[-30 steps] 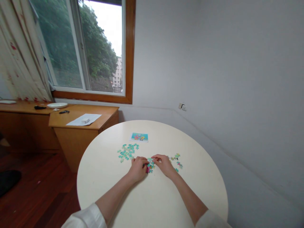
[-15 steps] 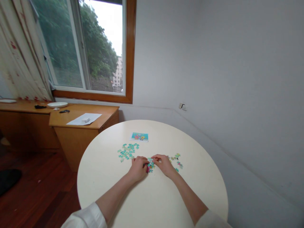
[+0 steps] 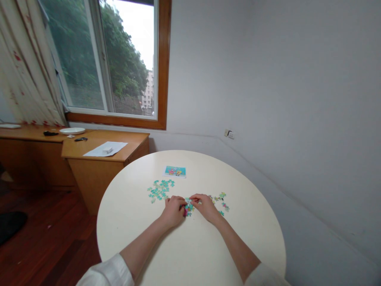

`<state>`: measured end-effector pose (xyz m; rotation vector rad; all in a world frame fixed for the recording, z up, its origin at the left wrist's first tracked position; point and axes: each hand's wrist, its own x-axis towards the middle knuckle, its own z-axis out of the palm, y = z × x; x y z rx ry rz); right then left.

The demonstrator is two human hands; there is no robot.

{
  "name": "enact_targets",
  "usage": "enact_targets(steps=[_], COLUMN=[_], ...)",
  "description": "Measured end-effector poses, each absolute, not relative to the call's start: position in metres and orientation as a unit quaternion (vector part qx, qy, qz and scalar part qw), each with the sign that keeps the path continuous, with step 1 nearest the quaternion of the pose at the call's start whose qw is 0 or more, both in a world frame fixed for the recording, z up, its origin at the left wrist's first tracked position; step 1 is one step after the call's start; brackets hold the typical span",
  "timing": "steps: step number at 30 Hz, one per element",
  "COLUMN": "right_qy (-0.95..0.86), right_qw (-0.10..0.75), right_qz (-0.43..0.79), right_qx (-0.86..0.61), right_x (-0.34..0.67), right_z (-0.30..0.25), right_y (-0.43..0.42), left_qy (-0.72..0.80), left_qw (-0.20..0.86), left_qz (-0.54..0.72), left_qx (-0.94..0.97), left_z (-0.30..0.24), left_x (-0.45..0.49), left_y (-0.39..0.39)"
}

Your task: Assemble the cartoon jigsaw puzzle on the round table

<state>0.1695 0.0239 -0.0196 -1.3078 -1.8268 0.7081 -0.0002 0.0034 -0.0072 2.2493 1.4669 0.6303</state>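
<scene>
Grip state in left hand (image 3: 173,210) and right hand (image 3: 206,207) cannot be told; puzzle pieces (image 3: 188,209) are touched at lower centre frame, fitting seems in hand, careful alignment is called for.

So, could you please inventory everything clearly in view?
table: one, cream, centre
puzzle pieces: many, mostly teal, three table groups
picture card: one, mostly teal, table
cabinets: count unclear, brown, left
plate: one, white, cabinet
paper: one, white, cabinet
small block: one, white, on paper
floor: one, reddish, left
dark objects: three, black, cabinet and floor
window: one, brown frame, left
curtain: one, cream, far left
sockets: two, pale, grey wall
left hand: one, bare, at middle pieces
right hand: one, bare, at middle pieces
</scene>
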Motion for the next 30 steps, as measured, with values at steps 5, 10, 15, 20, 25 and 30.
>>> enact_targets(steps=[5, 10, 15, 20, 25, 30], right_qy=[-0.719, -0.734, -0.746, -0.749, -0.752, -0.753], right_qw=[0.383, 0.36, 0.347, 0.349, 0.345, 0.347], right_qz=[0.261, 0.221, 0.19, 0.195, 0.189, 0.191], right_qx=[-0.518, -0.532, -0.535, -0.528, -0.528, -0.526], right_x=[0.1692, 0.1688, 0.1685, 0.1689, 0.169, 0.1694], right_z=[-0.0244, -0.0235, -0.0238, -0.0253, -0.0244, -0.0244], right_y=[0.0267, 0.0256, 0.0253, 0.0273, 0.0268, 0.0265], left_qy=[0.519, 0.518, 0.521, 0.517, 0.518, 0.517], left_qw=[0.192, 0.192, 0.188, 0.186, 0.186, 0.185], left_qz=[0.228, 0.23, 0.225, 0.228, 0.229, 0.234], left_qx=[0.801, 0.801, 0.801, 0.804, 0.803, 0.802], left_z=[-0.007, -0.0068, -0.0084, -0.0092, -0.0097, -0.0093], left_x=[-0.0008, -0.0005, -0.0001, -0.0005, -0.0003, -0.0005], left_y=[0.0028, 0.0025, 0.0039, 0.0042, 0.0046, 0.0039])
